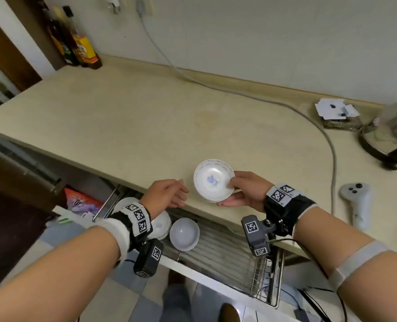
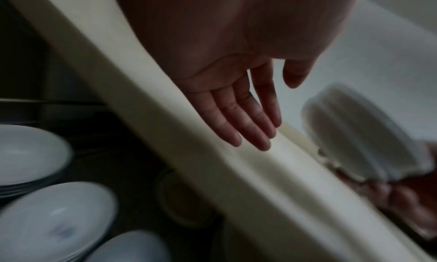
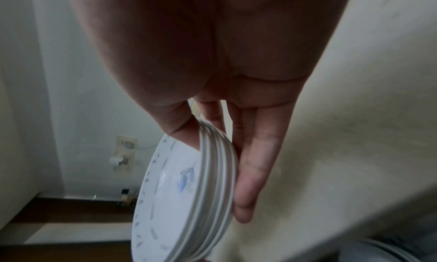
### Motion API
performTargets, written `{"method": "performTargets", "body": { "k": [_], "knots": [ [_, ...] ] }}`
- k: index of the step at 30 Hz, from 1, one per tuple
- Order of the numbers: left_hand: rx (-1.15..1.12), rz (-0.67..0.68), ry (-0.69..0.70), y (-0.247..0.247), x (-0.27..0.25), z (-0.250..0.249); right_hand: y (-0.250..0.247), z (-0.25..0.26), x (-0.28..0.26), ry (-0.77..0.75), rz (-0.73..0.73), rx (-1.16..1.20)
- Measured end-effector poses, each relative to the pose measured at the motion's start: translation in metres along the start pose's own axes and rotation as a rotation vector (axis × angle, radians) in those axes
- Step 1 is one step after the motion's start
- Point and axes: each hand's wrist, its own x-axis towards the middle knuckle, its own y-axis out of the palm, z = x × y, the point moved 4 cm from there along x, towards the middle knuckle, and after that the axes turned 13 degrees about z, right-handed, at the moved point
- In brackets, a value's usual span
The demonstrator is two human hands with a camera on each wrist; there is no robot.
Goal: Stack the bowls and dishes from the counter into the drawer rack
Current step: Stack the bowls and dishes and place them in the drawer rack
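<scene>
My right hand (image 1: 236,190) grips a small stack of white dishes (image 1: 213,180) with a blue motif, thumb on the top rim and fingers underneath, over the counter's front edge. In the right wrist view the dish stack (image 3: 189,200) is seen edge-on with the fingers (image 3: 250,172) behind it. My left hand (image 1: 169,194) hovers just left of the stack, fingers straight (image 2: 246,127) and holding nothing. Below the counter the pulled-out drawer rack (image 1: 227,259) holds white bowls (image 1: 184,233) at its left end, also blurred in the left wrist view (image 2: 54,221).
A grey cable (image 1: 286,105) runs across the beige counter (image 1: 123,117). Bottles (image 1: 76,43) stand at the back left, a blender (image 1: 395,131) and a small box (image 1: 337,115) at the right. A white controller (image 1: 358,203) lies right of my right arm.
</scene>
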Motion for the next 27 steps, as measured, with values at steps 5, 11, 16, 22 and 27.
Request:
{"method": "performTargets", "body": {
  "k": [5, 11, 16, 22, 27],
  "knots": [
    [0.540, 0.168, -0.310, 0.028, -0.052, 0.110, 0.015, -0.056, -0.023, 0.141, 0.097, -0.070],
    [0.955, 0.001, -0.342, 0.043, -0.076, 0.137, 0.019, -0.124, -0.028, 0.344, 0.140, -0.109],
    [0.966, -0.034, -0.282, 0.051, -0.086, 0.152, 0.005, -0.169, -0.022, 0.450, 0.058, -0.023],
    [0.994, -0.146, -0.163, 0.056, -0.102, 0.177, -0.035, -0.222, 0.024, 0.564, -0.105, 0.012],
    [1.035, -0.198, -0.119, 0.060, -0.113, 0.189, -0.059, -0.272, 0.074, 0.645, -0.103, -0.153]
  ]
}}
